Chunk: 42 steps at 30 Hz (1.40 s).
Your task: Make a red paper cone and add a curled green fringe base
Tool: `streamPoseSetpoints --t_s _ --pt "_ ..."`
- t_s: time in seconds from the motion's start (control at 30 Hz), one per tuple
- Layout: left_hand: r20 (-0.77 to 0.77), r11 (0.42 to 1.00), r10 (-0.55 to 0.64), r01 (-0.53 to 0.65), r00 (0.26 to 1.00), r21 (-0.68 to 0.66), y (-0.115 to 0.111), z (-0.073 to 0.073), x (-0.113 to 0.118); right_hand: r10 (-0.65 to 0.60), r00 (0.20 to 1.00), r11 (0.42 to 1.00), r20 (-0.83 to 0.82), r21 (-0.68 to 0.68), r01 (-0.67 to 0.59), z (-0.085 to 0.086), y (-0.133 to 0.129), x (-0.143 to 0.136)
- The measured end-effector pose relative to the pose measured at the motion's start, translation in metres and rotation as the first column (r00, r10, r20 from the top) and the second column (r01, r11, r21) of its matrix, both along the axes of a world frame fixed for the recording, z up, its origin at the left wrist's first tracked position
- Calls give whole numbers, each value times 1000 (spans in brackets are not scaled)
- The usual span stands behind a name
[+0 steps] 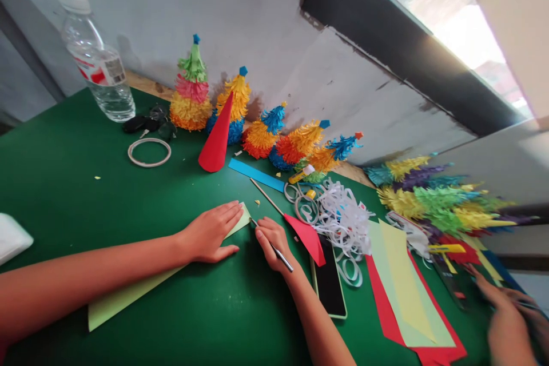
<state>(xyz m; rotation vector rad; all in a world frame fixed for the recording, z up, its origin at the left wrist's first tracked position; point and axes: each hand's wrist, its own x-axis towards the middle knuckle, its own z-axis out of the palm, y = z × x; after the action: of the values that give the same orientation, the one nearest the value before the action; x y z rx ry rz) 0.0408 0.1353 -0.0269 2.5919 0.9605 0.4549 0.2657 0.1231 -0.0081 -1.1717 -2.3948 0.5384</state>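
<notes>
My left hand lies flat, palm down, on a pale green paper strip, holding it against the table. The strip runs under my forearm, and its narrow end shows past my fingertips. In my right hand is a slim silver pen, gripped between thumb and fingers. Its tip is at the narrow end of the paper, close to my left fingertips. Just beyond my hands stands a smooth red paper cone. A red paper piece and a thin stick lie beside my right hand.
Several fringed paper trees line the wall. A water bottle, keys and a tape ring sit at left. Right are white paper curls, a phone, coloured sheets and another person's hand.
</notes>
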Motion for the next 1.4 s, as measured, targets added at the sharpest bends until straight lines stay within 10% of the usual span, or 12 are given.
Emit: streamPoseSetpoints --t_s 1.2,1.4 --pt "-7 998 -10 10 1000 61 3 -8 -4 -24 999 998 37 59 21 -2 -17 2" --pt "-31 998 7 -5 1000 62 3 -7 -3 -316 913 942 -259 24 333 -6 -10 2"
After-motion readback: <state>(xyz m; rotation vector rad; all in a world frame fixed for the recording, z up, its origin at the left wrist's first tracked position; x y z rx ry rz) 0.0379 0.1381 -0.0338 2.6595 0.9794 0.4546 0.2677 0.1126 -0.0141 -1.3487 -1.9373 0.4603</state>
